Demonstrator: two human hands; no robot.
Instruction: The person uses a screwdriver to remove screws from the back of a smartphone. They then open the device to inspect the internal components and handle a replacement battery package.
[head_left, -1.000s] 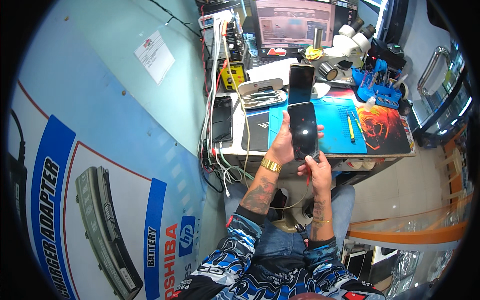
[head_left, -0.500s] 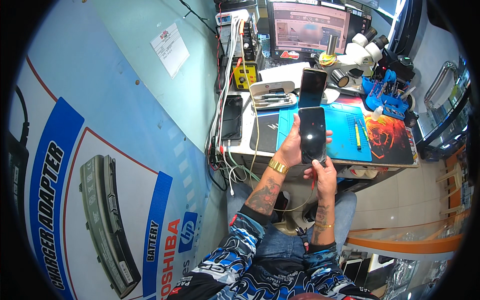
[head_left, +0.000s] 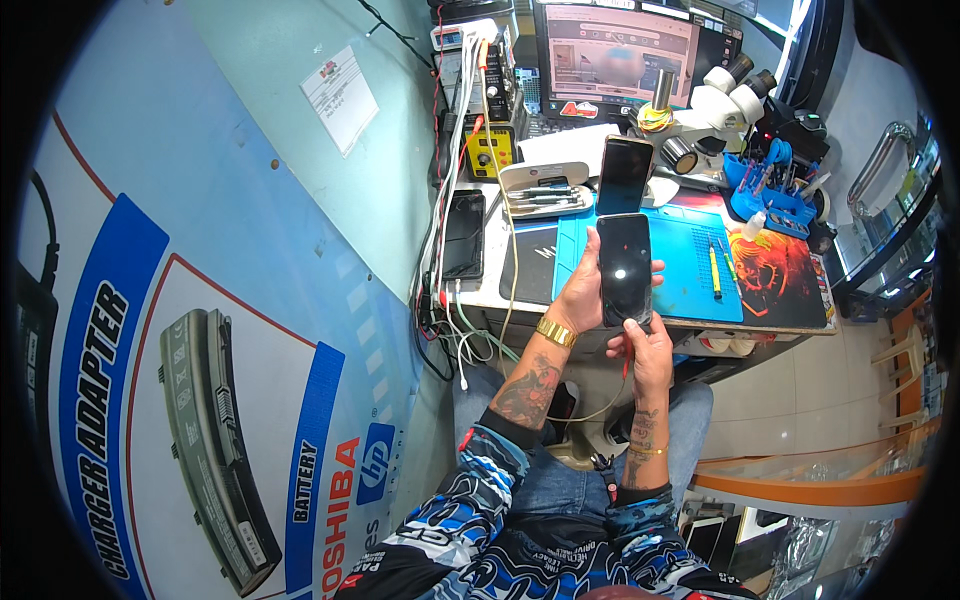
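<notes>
Phone, dark-screened, is held in the air by the left hand, its lower end seen across the near edge of the desk. Its long axis is pointed away from the body, toward the desk's far edge. From the left hand it lies to the right, its back cradled by the fingers, the thumb laid along its left side and fingertips showing past its right. From the right hand it lies straight ahead and slightly left. Both hands are in contact with it: the left is closed around the body, while the near short end is pinched by the right. A red lead is also gathered in the right fingers; whether it is plugged in cannot be told.

Beyond the far end, one standing phone is propped up, its support hidden. One black tablet is laid flat by the desk's left edge. One blue mat is spread along the near edge, with two slim tools, a yellow knife and a thinner stick, placed near its right side. Toward the far right corner are seen one small bottle, one blue tool holder and one microscope; at the far edge, one monitor.
</notes>
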